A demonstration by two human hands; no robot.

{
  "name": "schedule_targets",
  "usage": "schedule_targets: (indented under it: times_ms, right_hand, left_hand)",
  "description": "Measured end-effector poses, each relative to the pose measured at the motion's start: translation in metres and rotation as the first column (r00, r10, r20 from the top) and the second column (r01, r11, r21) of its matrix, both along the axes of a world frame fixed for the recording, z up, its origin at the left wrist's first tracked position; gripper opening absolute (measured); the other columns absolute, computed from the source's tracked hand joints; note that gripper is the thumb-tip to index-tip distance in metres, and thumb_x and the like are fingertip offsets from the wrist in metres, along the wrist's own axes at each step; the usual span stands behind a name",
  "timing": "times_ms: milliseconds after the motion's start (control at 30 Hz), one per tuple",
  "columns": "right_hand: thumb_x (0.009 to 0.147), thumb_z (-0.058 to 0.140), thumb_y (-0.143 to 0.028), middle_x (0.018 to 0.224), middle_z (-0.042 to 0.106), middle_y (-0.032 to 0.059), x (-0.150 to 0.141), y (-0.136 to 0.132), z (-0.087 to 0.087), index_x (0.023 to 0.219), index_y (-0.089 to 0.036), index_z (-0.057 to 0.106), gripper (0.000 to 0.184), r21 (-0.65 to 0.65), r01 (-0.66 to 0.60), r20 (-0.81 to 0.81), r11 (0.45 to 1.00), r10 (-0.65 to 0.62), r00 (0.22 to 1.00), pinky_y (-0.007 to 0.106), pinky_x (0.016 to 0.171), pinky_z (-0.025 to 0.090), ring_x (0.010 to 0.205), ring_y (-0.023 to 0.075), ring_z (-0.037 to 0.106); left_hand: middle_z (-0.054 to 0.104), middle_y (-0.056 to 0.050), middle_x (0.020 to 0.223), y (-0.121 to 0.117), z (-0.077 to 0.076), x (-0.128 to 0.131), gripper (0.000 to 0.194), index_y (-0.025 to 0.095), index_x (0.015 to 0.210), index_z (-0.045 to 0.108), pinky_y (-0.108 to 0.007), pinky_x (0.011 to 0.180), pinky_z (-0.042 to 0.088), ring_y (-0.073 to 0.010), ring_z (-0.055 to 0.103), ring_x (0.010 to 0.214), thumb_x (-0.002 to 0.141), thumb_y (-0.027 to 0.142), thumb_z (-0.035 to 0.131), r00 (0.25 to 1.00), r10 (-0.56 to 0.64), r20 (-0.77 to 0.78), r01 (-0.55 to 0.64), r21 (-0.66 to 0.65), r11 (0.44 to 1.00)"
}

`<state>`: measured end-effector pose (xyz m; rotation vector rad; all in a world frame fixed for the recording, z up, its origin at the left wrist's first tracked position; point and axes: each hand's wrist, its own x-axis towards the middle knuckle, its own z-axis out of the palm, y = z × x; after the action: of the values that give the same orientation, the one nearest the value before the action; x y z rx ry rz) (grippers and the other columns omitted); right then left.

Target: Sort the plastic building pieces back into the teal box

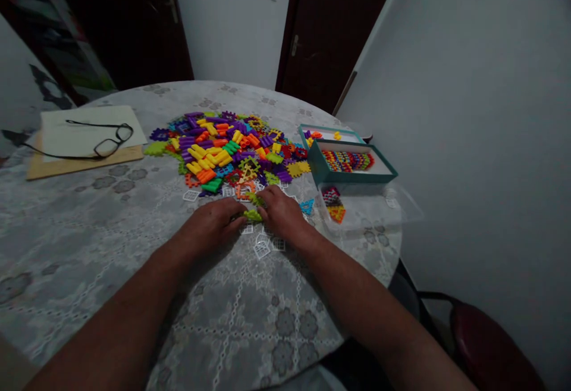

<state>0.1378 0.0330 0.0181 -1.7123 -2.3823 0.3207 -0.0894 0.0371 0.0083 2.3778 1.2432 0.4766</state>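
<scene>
Head view: your left hand [217, 218] and right hand [282, 211] meet over a lime-green plastic piece [253, 215], fingertips of both pinched on it, low on the table [89, 242] just in front of the big pile of bricks [227, 150]. A second green bit [257, 200] sits touching the right fingers; can't tell if it's joined to the first. Clear white grid tiles [262, 250] lie scattered under and beside your wrists. Likely risk: pieces are small and the light is dim, so a pinch could slip and flick the green piece into the pile, or your forearms could sweep the white tiles off the near edge. Right of the pile, a teal box [317, 165] holds sorted coloured pieces, with a clear lid [375, 212] near the rim that a right elbow could knock. Glasses [109, 141] rest on paper [89, 126] at far left. Round table, patterned grey cloth; dark doors [330, 28], white walls, a red stool [486, 343] at lower right.
</scene>
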Motion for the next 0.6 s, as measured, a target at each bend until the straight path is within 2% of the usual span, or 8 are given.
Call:
schedule_targets:
  times_ms: [167,333,433,600]
  right_hand:
    - [0.109,0.062,-0.032,0.150,0.063,0.0106,0.003,-0.002,-0.003,0.145,-0.025,0.066,0.037,0.047,-0.029,0.027,0.998,0.028,0.999,0.034,0.091,0.058,0.117,0.0251,0.071]
    - [0.114,0.053,-0.029,0.142,0.070,0.0097,0.011,0.001,-0.015,0.138,-0.024,0.069,0.029,0.102,-0.053,-0.046,0.993,0.058,0.997,0.033,0.097,0.057,0.121,0.0239,0.070]
    - [0.118,0.046,-0.028,0.139,0.073,0.0105,0.014,0.003,-0.018,0.138,-0.022,0.068,0.031,0.146,-0.042,-0.102,0.988,0.058,0.993,0.032,0.102,0.055,0.126,0.0230,0.068]
    - [0.119,0.043,-0.030,0.125,0.075,0.0116,0.013,-0.008,-0.014,0.138,-0.021,0.069,0.033,0.216,-0.094,-0.135,0.972,0.125,0.983,0.033,0.097,0.054,0.113,0.0232,0.070]
  left_hand:
    - [0.077,-0.010,0.110,-0.002,-0.003,0.002,0.022,0.024,0.115,0.074,-0.041,0.093,0.054,-0.0269,0.070,0.101,0.103,0.034,0.058,0.998,-0.028,0.061,0.025,0.038,0.999]
    - [0.073,-0.007,0.103,-0.005,-0.001,0.004,0.011,0.024,0.105,0.071,-0.041,0.093,0.055,-0.0251,0.068,0.096,0.102,0.026,0.060,0.997,-0.008,0.083,0.003,0.050,0.999]
    - [0.071,-0.007,0.106,-0.005,-0.001,0.005,0.010,0.024,0.105,0.070,-0.041,0.094,0.055,-0.0246,0.068,0.099,0.103,0.023,0.060,0.993,-0.020,0.119,0.011,0.075,0.997]
    - [0.068,-0.007,0.108,-0.006,-0.005,0.008,0.007,0.024,0.106,0.066,-0.039,0.091,0.054,-0.0234,0.066,0.100,0.103,0.021,0.061,0.980,-0.011,0.200,-0.018,0.142,0.990]
